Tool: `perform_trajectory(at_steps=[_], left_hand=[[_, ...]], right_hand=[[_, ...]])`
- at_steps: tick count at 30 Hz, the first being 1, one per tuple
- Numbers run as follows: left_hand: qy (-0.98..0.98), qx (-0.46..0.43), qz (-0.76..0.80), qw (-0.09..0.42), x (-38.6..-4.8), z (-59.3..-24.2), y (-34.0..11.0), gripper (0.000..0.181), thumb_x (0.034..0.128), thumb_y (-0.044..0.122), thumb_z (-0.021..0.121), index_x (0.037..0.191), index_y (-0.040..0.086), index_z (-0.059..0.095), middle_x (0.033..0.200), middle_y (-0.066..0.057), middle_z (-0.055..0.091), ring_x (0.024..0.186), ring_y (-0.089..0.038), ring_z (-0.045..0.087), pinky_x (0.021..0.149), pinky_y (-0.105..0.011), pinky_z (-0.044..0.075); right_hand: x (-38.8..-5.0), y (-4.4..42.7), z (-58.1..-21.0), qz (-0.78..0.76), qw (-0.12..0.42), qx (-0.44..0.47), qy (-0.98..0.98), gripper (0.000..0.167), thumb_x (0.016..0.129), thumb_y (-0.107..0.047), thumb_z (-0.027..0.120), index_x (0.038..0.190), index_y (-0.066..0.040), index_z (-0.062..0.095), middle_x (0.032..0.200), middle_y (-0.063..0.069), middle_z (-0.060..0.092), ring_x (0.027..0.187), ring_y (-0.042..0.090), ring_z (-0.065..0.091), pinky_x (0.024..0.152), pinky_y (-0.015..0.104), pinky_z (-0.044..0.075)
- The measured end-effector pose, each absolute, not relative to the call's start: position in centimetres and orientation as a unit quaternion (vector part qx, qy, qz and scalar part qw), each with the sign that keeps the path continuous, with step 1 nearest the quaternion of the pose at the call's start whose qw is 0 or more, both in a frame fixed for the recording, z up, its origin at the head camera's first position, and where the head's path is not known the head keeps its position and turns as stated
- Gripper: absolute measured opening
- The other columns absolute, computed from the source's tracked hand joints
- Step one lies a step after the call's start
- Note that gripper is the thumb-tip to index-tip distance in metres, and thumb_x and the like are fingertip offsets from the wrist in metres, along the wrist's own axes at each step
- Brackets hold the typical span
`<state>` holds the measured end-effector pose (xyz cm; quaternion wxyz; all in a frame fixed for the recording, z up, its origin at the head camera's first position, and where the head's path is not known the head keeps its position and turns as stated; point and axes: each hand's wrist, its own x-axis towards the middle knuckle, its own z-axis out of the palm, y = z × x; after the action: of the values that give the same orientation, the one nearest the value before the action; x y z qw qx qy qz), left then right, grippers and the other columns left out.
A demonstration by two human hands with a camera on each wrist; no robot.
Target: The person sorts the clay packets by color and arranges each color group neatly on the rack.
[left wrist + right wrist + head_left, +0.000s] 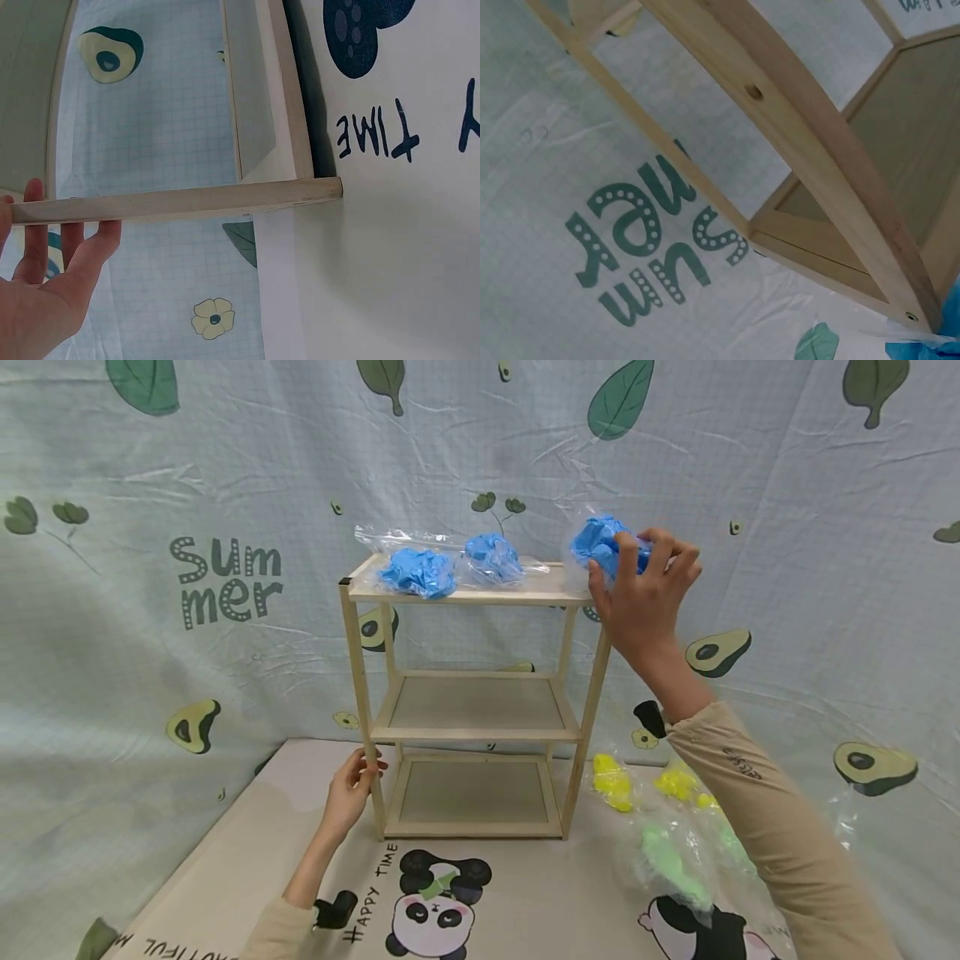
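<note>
A three-tier wooden shelf (465, 735) stands against the cloth backdrop. My left hand (351, 789) grips its left front post low down; in the left wrist view the fingers of the left hand (56, 292) pass behind the post (225, 199). At the right end of the top board, my right hand (648, 589) holds a clear bag with a crumpled blue lump (597, 537), fingers curled over it. Two more bagged blue lumps, one at left (420, 572) and one mid-board (492, 558), lie on top. The right wrist view shows shelf frame (795, 135) and a bit of blue (919, 351), not the hand.
Right of the shelf, bagged yellow lumps (613, 783) and bagged light green ones (671, 864) lie on the printed tabletop (525, 893). The middle board (487, 703) and bottom board (476, 792) sit between the posts. A leaf-and-avocado cloth (810, 568) hangs close behind.
</note>
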<state>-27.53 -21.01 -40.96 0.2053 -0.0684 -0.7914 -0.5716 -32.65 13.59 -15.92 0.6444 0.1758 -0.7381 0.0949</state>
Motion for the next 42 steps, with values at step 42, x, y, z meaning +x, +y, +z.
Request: perform_trajectory(at_steps=[42], left_hand=[[-0.795,-0.062,-0.566,0.209,-27.7,-41.1,-20.9,0.022,0.0920,0.016,0.044,0.110,0.003,0.051,0.100,-0.023,0.059,0.085,-0.013,0.058,0.074,-0.034,0.050]], right_hand=[[-34.0,12.5,-17.1,0.094,0.631,0.275,-0.720,0.032,0.093,-0.023,0.047,0.121,-0.010,0.055,0.121,0.023,0.050,0.098,0.038,0.038,0.075,0.051,0.022]])
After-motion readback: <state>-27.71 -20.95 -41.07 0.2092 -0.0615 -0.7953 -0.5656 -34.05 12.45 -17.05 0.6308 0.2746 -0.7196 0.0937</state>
